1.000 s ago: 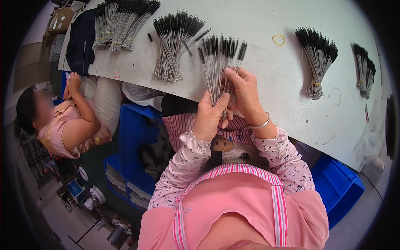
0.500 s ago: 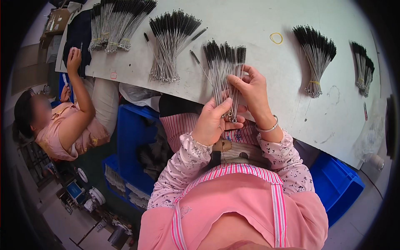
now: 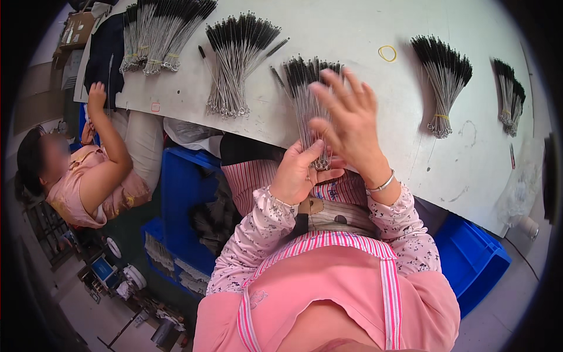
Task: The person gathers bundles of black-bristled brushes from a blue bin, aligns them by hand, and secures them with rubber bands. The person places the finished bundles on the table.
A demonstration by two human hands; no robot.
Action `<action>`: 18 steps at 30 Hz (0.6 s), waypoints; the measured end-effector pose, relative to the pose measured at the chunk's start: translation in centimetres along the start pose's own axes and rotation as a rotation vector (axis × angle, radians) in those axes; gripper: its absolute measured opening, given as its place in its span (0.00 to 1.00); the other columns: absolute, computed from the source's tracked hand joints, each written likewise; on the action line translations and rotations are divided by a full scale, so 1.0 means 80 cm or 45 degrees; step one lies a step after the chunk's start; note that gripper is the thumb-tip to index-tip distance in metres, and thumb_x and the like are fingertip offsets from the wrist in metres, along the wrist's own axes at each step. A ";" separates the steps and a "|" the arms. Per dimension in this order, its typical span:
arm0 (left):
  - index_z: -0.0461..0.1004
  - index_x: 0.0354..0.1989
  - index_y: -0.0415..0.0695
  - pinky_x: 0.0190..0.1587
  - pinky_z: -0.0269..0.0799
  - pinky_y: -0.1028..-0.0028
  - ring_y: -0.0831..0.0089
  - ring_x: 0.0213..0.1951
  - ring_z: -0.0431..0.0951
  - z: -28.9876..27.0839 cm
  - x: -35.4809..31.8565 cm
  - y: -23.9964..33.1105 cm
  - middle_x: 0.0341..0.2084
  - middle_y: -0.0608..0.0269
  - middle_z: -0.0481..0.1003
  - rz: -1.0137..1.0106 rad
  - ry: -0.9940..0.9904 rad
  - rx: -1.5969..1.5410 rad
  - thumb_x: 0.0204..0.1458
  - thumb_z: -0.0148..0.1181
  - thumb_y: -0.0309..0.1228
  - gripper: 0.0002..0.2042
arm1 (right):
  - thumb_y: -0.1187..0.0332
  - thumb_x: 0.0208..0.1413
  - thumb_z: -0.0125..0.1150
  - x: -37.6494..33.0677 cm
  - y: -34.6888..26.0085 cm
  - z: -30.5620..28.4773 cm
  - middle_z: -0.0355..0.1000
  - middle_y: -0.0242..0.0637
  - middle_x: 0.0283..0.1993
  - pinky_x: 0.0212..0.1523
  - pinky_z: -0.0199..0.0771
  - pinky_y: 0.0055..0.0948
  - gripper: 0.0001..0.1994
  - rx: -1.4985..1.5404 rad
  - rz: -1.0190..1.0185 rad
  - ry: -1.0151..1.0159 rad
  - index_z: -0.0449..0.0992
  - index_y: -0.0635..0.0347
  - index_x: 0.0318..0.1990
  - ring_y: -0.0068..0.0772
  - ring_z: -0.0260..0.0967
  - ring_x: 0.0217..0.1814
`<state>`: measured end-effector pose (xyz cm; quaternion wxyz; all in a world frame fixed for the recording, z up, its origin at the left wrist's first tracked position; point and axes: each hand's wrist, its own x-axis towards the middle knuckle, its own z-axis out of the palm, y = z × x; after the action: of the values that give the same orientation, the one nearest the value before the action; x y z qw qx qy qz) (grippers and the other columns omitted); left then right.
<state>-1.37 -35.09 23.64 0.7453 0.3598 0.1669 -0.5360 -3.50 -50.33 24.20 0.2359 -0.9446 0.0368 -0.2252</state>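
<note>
no legible text, small red-bordered label [image 3: 155, 107] near white table [image 3: 352, 35] edge, too small, blue lettering [image 3: 332, 191] on pink-striped cloth [image 3: 261, 178], unreadable

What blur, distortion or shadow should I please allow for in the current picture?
Head view: right hand blurred, especially its fingers, while the left hand looks fairly sharp; head view: the white table has its right edge bowed by the fisheye; head view: soft shadow left of the larger right-hand brush bundle.
</note>
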 end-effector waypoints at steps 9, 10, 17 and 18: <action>0.55 0.58 0.49 0.42 0.78 0.60 0.67 0.43 0.75 -0.004 0.002 0.007 0.47 0.62 0.67 0.048 -0.070 -0.005 0.60 0.45 0.32 0.17 | 0.50 0.56 0.48 -0.001 0.008 -0.005 0.67 0.32 0.57 0.67 0.22 0.56 0.22 0.071 -0.030 -0.316 0.75 0.55 0.48 0.46 0.43 0.71; 0.56 0.58 0.49 0.43 0.78 0.59 0.67 0.44 0.75 -0.003 0.002 0.008 0.48 0.62 0.67 0.053 -0.061 -0.028 0.61 0.45 0.33 0.17 | 0.49 0.56 0.47 0.000 0.006 -0.003 0.67 0.31 0.57 0.67 0.22 0.56 0.23 0.078 -0.088 -0.276 0.75 0.55 0.48 0.46 0.44 0.71; 0.60 0.55 0.48 0.45 0.76 0.53 0.66 0.50 0.72 0.002 0.000 0.007 0.48 0.61 0.69 0.119 0.004 -0.055 0.62 0.41 0.37 0.15 | 0.44 0.57 0.40 -0.010 0.013 -0.008 0.64 0.33 0.60 0.67 0.19 0.56 0.29 -0.092 -0.108 -0.406 0.71 0.58 0.53 0.45 0.43 0.71; 0.60 0.55 0.48 0.45 0.76 0.54 0.67 0.50 0.72 0.003 0.001 0.005 0.48 0.61 0.69 0.130 0.038 -0.041 0.62 0.42 0.36 0.15 | 0.44 0.57 0.41 -0.012 0.014 -0.006 0.64 0.33 0.60 0.68 0.20 0.55 0.28 -0.054 -0.132 -0.373 0.71 0.58 0.53 0.45 0.43 0.71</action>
<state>-1.01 -35.24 23.94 0.7748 0.3639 0.1679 -0.4890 -4.56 -51.38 23.68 0.2068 -0.9728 -0.0420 -0.0958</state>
